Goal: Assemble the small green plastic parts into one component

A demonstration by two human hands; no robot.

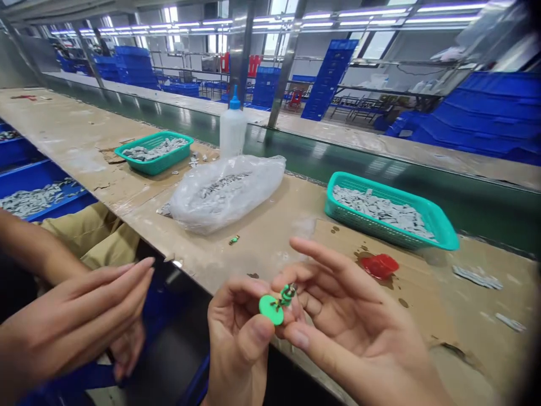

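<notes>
here's the left hand (237,338) pinching a green disc (270,310) with a small green figure (287,294) on it, the right hand (346,316) half open, curled close beside. a co-worker's hand (71,321) sits empty nearby. across the stained cardboard bench top (460,321): teal baskets (389,211) of grey pieces, a plastic bag (224,194), a squeeze bottle (232,129); blue crates (327,79) stacked beyond the conveyor (359,152).

**Room ahead of the hands, basket and bag beyond**

From the left hand (239,338) and right hand (350,321), the bench (270,237) gives room at 12 o'clock. A plastic bag (224,194) stands at 11, a teal basket (363,223) at 1, a red lid (379,266) near 2. Board (465,338) runs free at 3. A co-worker's hands (71,321) crowd 9.
</notes>
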